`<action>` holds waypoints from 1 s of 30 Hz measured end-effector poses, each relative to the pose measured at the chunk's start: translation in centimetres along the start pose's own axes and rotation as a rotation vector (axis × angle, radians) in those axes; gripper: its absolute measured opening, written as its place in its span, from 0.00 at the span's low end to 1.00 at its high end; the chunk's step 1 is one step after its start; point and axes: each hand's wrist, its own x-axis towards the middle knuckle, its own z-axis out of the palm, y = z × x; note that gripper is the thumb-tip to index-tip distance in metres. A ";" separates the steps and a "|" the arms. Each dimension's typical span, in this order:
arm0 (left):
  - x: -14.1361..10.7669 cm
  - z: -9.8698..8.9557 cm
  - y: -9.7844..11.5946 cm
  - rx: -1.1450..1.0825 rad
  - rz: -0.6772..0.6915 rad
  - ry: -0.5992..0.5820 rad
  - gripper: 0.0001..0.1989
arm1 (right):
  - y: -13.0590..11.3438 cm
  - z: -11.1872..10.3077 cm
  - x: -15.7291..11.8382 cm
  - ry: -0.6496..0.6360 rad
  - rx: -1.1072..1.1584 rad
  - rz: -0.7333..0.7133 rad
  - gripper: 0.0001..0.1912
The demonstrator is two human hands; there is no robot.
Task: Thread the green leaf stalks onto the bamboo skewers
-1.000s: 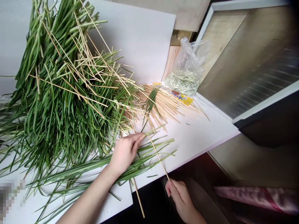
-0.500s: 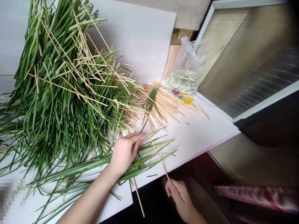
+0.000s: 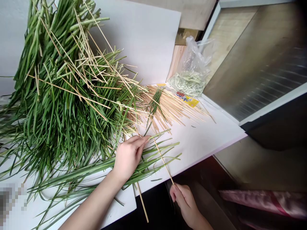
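My left hand (image 3: 130,155) pinches the pale stem end of a garlic chive (image 3: 161,134) between thumb and fingers. In my right hand (image 3: 183,201), beyond the table edge, is the lower end of a bamboo skewer (image 3: 164,163). Its upper end meets the chive just beside my left fingertips; whether it pierces the stem I cannot tell. Under my left hand lies a loose row of garlic chives (image 3: 153,164), stem ends to the right. A second skewer (image 3: 143,203) runs out from beneath them past the edge.
A tall heap of garlic chives (image 3: 59,127) with skewers scattered over it fills the left. Behind my hands more skewers (image 3: 172,107) lie fanned out. A clear plastic bag (image 3: 189,81) with pale green pieces stands at the back, beside a white table edge (image 3: 230,142).
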 end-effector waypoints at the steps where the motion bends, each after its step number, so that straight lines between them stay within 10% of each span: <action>1: -0.1 0.0 0.0 0.013 0.010 0.002 0.15 | 0.0 0.0 0.0 0.001 -0.002 -0.001 0.28; 14: -0.3 -0.4 0.3 0.406 0.199 0.026 0.17 | -0.2 0.0 0.2 -0.005 -0.011 -0.019 0.28; 30: -0.7 0.6 1.5 0.364 0.250 -0.196 0.15 | -0.4 0.1 0.4 0.066 0.014 0.067 0.30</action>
